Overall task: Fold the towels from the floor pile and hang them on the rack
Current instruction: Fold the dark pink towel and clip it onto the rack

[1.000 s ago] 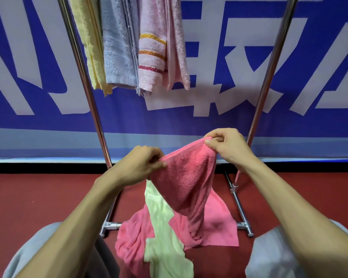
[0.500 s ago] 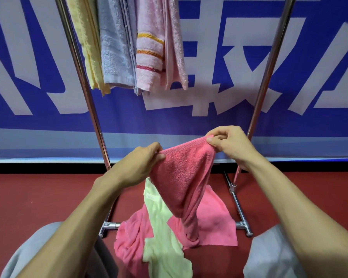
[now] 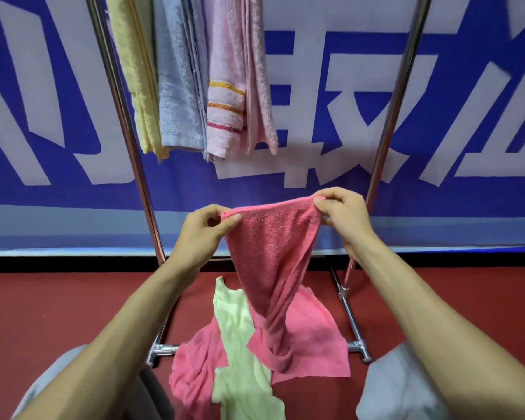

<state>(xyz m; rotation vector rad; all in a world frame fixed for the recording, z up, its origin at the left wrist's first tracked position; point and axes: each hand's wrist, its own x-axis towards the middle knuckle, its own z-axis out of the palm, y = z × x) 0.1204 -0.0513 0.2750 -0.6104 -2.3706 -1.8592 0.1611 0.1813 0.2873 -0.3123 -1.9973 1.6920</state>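
Observation:
I hold a pink towel up by its top edge. My left hand pinches the left corner and my right hand pinches the right corner. The towel hangs twisted, its lower end touching the floor pile. In the pile lie a pale green towel and more pink cloth. The metal rack stands right behind, with a yellow towel, a light blue towel and a striped pale pink towel hung at its left.
A blue banner with large white characters covers the wall behind the rack. The rack's base feet rest on red floor. My grey-clad knees show at both bottom corners.
My hands have moved apart, stretching the pink towel's top edge wider between them. The towel has lifted slightly off the pile.

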